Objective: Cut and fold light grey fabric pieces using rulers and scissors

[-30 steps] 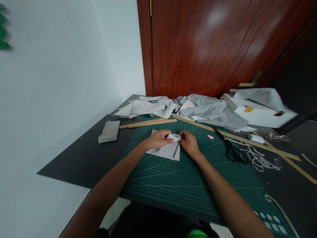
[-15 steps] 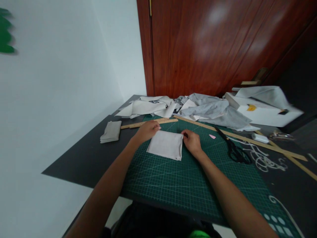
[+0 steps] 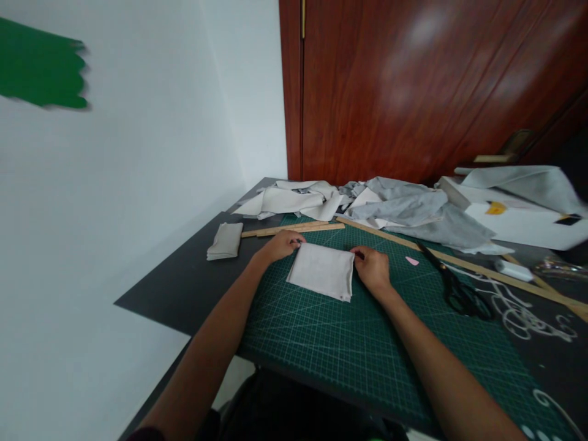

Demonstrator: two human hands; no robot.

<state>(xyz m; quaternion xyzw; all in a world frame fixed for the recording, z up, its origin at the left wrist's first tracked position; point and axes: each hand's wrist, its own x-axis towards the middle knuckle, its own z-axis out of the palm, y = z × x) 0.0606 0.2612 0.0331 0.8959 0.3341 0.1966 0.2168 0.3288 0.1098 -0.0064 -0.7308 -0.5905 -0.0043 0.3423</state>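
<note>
A pale, squarish piece of folded cloth (image 3: 320, 271) lies on the green cutting mat (image 3: 316, 343), its layers showing along the near edge. My left hand (image 3: 281, 245) pinches its far left corner between thumb and fingers. At the far right corner, my right hand (image 3: 373, 268) is closed on the cloth's edge in the same way. The fingertips of the right hand are partly hidden behind the hand. Left of the mat, a small stack of folded cloth (image 3: 225, 241) rests on the dark tabletop.
Wooden rulers (image 3: 301, 228) lie behind the cloth. Black scissors (image 3: 459, 294), a pink chalk piece (image 3: 412, 261) and tangled white cord (image 3: 519, 312) are on the right. Crumpled fabric (image 3: 399, 202) and a white box (image 3: 528, 220) line the back, before a wooden door (image 3: 390, 92).
The whole view has shifted, so the table's things appear farther right. My left fingers have closed on the cloth's far left corner; the right hand keeps its hold.
</note>
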